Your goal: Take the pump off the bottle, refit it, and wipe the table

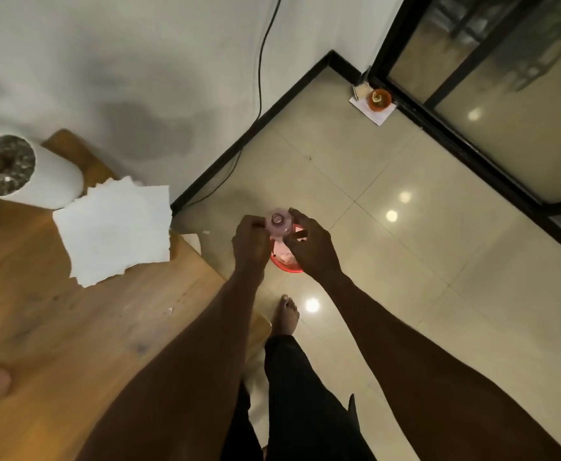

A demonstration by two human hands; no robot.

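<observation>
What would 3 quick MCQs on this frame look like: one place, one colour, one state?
1. Where is the bottle?
A. Flat on the table
B. Held off the table edge, over the floor
C. Beside the white pot

2. What colour are the paper sheets?
A. White
B. Blue
C. Black

3. What is the state of the bottle's neck?
A. Pump fitted
B. Open, no pump on it
C. Wrapped in paper

Key:
1 B: the left hand and right hand grip it past the table edge, with floor tiles below.
2 A: the stack lies white on the wood.
3 B: the round mouth shows open from above.
</observation>
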